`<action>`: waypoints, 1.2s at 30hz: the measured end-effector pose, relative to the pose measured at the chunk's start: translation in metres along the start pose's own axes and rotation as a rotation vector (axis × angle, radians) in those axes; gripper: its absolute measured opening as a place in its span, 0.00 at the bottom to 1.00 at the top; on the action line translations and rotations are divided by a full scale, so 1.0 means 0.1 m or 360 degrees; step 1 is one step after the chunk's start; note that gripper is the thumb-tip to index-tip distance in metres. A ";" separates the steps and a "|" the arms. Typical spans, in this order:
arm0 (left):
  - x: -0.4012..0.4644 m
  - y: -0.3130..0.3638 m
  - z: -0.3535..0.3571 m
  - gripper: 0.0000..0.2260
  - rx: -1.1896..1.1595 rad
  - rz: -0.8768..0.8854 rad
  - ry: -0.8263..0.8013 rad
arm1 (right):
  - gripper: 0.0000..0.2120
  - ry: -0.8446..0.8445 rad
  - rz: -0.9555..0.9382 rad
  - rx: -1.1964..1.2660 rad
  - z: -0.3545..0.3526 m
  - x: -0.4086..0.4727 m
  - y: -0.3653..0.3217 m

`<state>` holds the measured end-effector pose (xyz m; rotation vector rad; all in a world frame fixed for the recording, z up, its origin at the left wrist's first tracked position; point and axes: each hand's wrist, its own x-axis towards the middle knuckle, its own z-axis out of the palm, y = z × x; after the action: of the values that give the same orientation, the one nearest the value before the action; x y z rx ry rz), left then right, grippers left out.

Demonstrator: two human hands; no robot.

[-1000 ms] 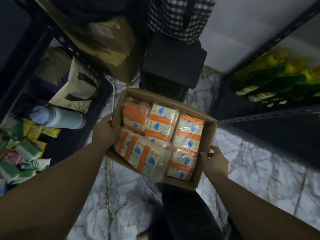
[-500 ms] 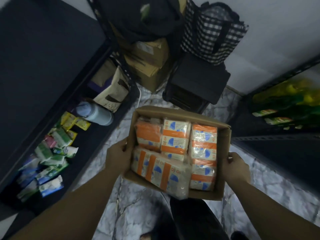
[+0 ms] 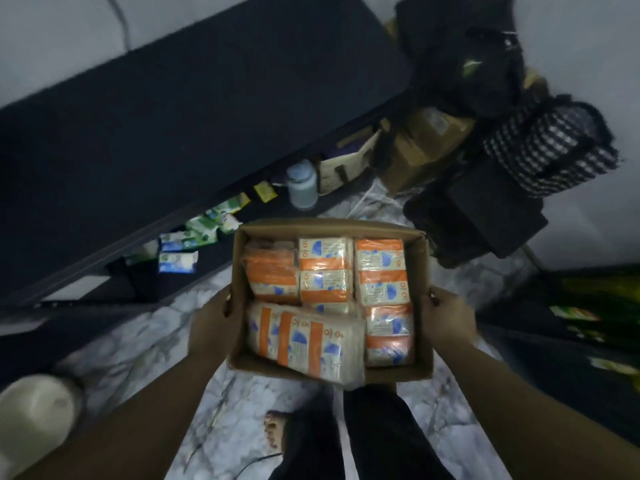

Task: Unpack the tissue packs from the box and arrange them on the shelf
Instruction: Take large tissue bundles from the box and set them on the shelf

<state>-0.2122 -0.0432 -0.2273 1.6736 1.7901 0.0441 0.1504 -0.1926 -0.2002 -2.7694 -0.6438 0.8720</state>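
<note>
The box (image 3: 330, 299), full of tissue packs (image 3: 325, 271), is held above the floor just right of the shelf (image 3: 207, 109), left hand (image 3: 214, 327) and right hand (image 3: 446, 323) fingers clamped on its sides, so unpacking has not begun

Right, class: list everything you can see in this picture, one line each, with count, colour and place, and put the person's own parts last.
box: one, brown, carried over the floor
tissue packs: several, orange and white, inside the box
shelf: one, dark, on the left
small packets: several, green and blue, on the lower shelf
bottle: one, pale, lower shelf
checked bag: one, black and white, upper right
stool: one, black, behind the box
floor: marbled white
left hand: grip on box's left wall
right hand: grip on box's right wall
</note>
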 end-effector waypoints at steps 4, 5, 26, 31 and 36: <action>-0.23 -0.57 -0.26 0.16 -0.0046 -0.0172 0.0212 | 0.14 -0.0144 -0.0278 -0.0196 0.32 -0.09 -0.56; -0.27 -0.75 -0.30 0.15 -0.0075 -0.0204 0.0250 | 0.14 -0.0192 -0.0329 -0.0240 0.42 -0.11 -0.69; -0.28 -2.73 0.24 0.17 -0.0268 -0.0770 0.0306 | 0.15 -0.0274 -0.0760 -0.0520 2.42 -0.13 -1.64; -0.35 -2.64 0.06 0.17 -0.0260 -0.0847 0.0155 | 0.18 -0.0524 -0.0733 -0.0556 2.27 -0.27 -1.69; -0.40 -2.33 -0.03 0.22 -0.0040 -0.0509 0.0128 | 0.15 -0.0424 -0.1033 -0.0506 2.19 -0.53 -1.74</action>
<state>-0.4191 -0.1184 -0.3135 1.3673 2.0888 -0.0076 -0.0769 -0.0545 -0.3028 -2.4113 -1.7300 1.0425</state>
